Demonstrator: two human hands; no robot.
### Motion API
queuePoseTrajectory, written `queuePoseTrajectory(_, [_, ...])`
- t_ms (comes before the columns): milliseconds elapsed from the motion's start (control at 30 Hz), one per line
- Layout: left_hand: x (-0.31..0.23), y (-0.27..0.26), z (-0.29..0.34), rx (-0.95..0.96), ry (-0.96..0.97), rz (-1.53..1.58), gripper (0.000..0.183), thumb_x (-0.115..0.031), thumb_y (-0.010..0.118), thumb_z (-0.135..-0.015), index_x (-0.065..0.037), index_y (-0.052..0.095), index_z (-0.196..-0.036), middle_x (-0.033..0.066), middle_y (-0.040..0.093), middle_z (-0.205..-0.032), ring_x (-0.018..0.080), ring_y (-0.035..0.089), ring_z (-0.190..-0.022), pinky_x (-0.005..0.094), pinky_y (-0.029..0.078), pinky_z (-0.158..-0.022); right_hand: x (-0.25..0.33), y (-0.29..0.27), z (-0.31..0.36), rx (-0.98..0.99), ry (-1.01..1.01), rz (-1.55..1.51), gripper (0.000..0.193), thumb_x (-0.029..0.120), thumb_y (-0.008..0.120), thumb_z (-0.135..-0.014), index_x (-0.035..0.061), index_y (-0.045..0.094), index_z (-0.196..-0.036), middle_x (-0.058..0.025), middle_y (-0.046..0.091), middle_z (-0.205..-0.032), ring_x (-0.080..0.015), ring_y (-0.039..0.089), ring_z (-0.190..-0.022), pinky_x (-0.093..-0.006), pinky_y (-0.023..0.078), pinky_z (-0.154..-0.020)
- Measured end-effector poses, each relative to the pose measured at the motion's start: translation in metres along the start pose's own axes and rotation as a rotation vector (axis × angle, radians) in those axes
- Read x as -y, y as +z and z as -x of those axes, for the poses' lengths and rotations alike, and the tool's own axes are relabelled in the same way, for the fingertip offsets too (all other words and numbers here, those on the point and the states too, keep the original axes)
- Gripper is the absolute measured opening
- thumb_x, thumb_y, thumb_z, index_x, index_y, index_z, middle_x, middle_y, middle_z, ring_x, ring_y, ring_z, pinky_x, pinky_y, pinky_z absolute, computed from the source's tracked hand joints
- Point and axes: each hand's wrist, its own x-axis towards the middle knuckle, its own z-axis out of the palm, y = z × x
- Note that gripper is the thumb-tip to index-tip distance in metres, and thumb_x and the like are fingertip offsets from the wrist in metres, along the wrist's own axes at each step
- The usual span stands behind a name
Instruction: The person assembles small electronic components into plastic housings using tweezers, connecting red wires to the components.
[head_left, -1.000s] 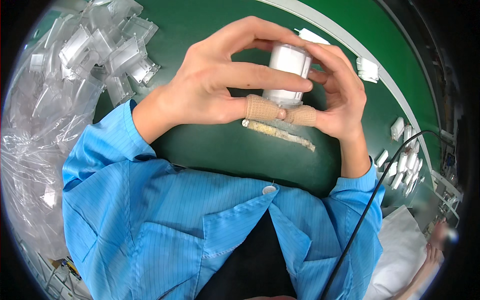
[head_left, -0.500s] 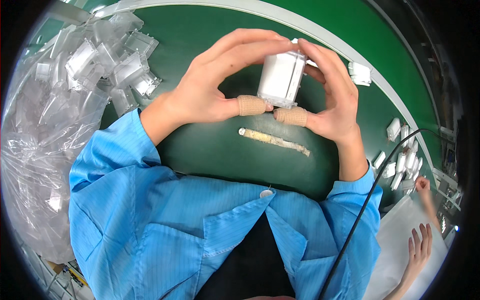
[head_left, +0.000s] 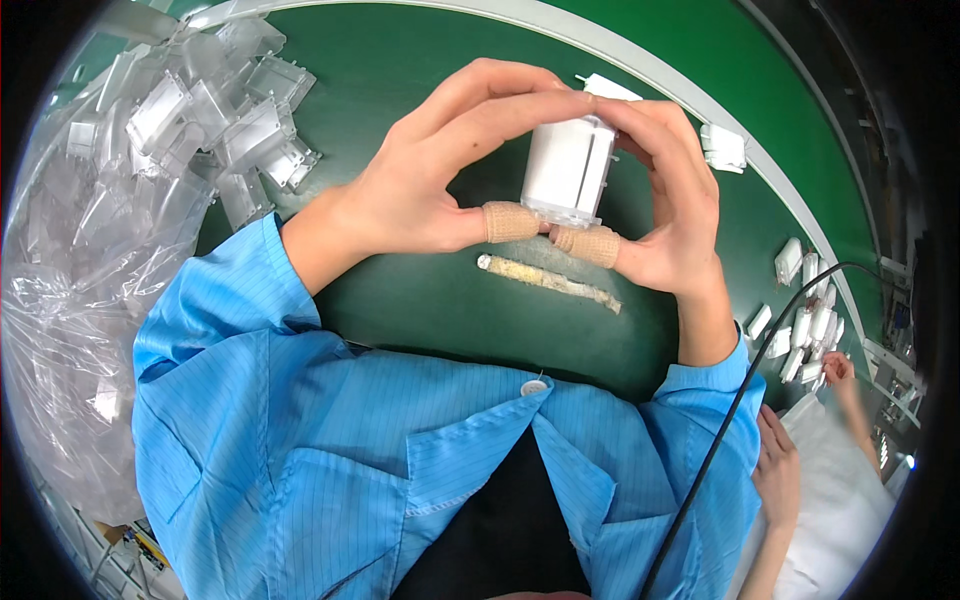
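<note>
Between both hands, above the green table, I hold a white box-shaped plastic part with a clear cover. My left hand grips it from the left, fingers over its far end and thumb at its near end. From the right, my right hand holds it the same way. Both thumbs wear tan finger wraps and nearly meet under the part's near edge. Just nearer than the thumbs, a thin, worn, yellowish-white stick-like roll lies on the table. Behind my fingertips, another white piece shows partly.
A large clear plastic bag with a heap of clear plastic covers fills the left. One white part lies near the table's far edge. Several more lie right, beside a black cable and a co-worker's hands.
Both my hands have lowered slightly toward me with the part, uncovering more of the white piece behind. At right, the co-worker's nearer hand has moved left, toward my sleeve.
</note>
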Motion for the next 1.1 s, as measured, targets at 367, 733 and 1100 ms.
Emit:
queuePoseTrajectory(367, [-0.0023,-0.0087,-0.0028,0.118,0.027,-0.119,0.066,-0.020,0.079,-0.066,0.001,0.052,-0.122,0.0187,0.053,-0.119,0.0299,0.054,-0.110,0.0370,0.045,-0.093,-0.0023,-0.0003,-0.0011,0.021,0.047,-0.060,0.071,0.024,0.085,-0.055,0.0049,0.057,-0.118,-0.0100,0.057,-0.102,-0.0215,0.059,-0.086,-0.0306,0.050,-0.077])
queuePoseTrajectory(733, [0.0010,-0.0116,-0.0019,0.164,-0.067,-0.105,0.059,-0.019,0.080,-0.064,-0.003,0.059,-0.116,0.0149,0.050,-0.124,0.0266,0.054,-0.111,0.0372,0.043,-0.095,-0.0029,-0.0015,0.0005,0.074,0.113,0.062,0.075,0.021,0.085,-0.054,0.0078,0.055,-0.121,-0.0084,0.057,-0.099,-0.0208,0.059,-0.085,-0.0312,0.050,-0.077])
queuePoseTrajectory(1100, [0.0018,-0.0021,-0.0002,0.114,0.007,-0.055,0.056,-0.008,0.076,-0.065,-0.003,0.059,-0.119,0.0153,0.048,-0.121,0.0272,0.055,-0.108,0.0352,0.047,-0.091,-0.0025,0.0007,-0.0008,0.039,0.016,0.074,0.072,0.013,0.083,-0.054,0.0068,0.056,-0.121,-0.0078,0.057,-0.097,-0.0197,0.057,-0.082,-0.0296,0.050,-0.074])
